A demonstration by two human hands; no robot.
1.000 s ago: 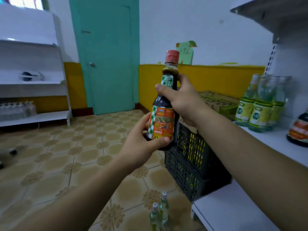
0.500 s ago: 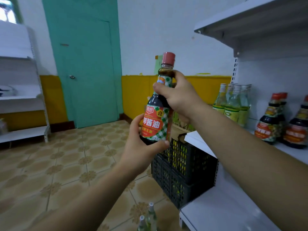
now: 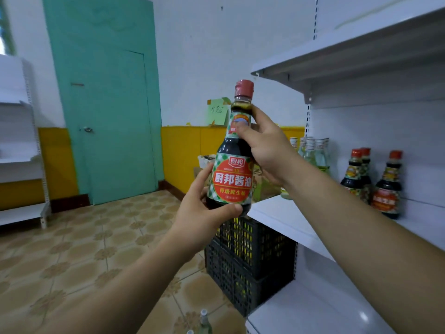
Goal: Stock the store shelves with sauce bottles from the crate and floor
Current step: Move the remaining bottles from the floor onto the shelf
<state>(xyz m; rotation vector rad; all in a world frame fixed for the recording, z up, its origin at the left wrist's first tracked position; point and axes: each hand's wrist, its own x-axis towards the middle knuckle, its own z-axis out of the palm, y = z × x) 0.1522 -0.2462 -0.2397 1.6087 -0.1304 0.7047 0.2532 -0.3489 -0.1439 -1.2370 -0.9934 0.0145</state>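
1. I see the sauce bottle held upright in mid-air, red cap up, label facing me. It's above the black crate and just left of the middle shelf.
2. Left hand wraps the bottle's base, with the thumb curled across the front under the label and the fingers round the back.
3. Right hand grips the neck and shoulder, thumb across the neck label.
4. On the middle shelf: clear bottles at the back, and dark red-capped bottles further right.
5. The crate sits on the tiled floor against the shelf unit's end, beside the bottom shelf.
6. Floor bottles at the frame's bottom edge; only the tops show.
7. Teal door behind, to the left, closed.
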